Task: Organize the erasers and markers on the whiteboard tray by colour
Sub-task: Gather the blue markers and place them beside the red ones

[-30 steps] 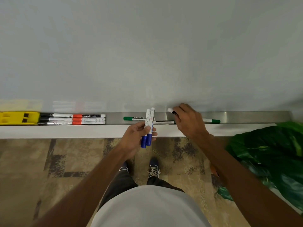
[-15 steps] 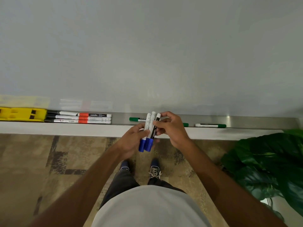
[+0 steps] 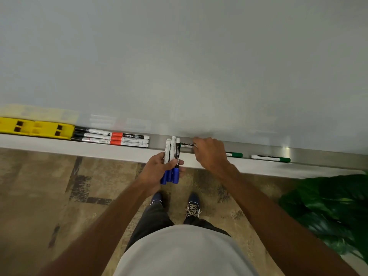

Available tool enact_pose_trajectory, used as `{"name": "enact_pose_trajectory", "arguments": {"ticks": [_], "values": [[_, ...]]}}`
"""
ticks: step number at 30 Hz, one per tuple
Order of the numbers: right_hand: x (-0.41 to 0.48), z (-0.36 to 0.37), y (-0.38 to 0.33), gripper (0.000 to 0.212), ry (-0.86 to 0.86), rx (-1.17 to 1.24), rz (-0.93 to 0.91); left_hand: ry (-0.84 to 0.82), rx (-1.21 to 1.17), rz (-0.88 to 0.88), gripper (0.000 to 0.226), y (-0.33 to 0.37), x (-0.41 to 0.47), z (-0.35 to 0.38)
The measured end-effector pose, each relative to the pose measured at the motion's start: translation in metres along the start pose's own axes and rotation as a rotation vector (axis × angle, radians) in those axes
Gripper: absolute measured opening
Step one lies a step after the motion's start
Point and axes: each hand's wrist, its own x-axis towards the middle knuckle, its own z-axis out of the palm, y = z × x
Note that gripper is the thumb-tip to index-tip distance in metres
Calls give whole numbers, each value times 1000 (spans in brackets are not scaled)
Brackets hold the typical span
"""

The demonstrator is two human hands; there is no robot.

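My left hand [image 3: 156, 169] is shut on three blue-capped markers [image 3: 171, 156], held upright in front of the metal whiteboard tray [image 3: 318, 156]. My right hand [image 3: 211, 154] reaches onto the tray, fingertips on a green marker [image 3: 186, 145] that lies flat there; whether it is gripped is hidden. Two more green markers [image 3: 235, 155] [image 3: 270, 158] lie to the right. On the left of the tray, three black markers [image 3: 91, 135] lie end to end with three red markers [image 3: 129, 138], beside yellow erasers [image 3: 35, 127].
The whiteboard [image 3: 179, 66] rises behind the tray. A white ledge [image 3: 59, 148] runs under the tray's front. A leafy green plant [image 3: 328, 212] stands on the floor at the right, close to my right arm. My shoes [image 3: 175, 204] are on the patterned carpet below.
My right hand lifted a blue marker off the tray and placed it into my left hand with the other two. It then went back to the tray onto the green marker.
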Motion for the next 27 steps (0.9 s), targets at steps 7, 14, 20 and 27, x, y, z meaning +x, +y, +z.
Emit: {"name": "enact_pose_trajectory", "arguments": {"ticks": [7,14,20,27], "values": [[15,5,-7,9,-104,-208,-151,44,-34,15,47,1,-5,-7],[-1,-9,23,13,-14,-264,-114,63,-121,5,47,4,-3,1],[-35,-21,75,14,-7,-344,82,25,-124,2,49,7,4,14],[-41,-22,96,22,-77,-422,137,-4,-123,3,47,4,7,25]]}}
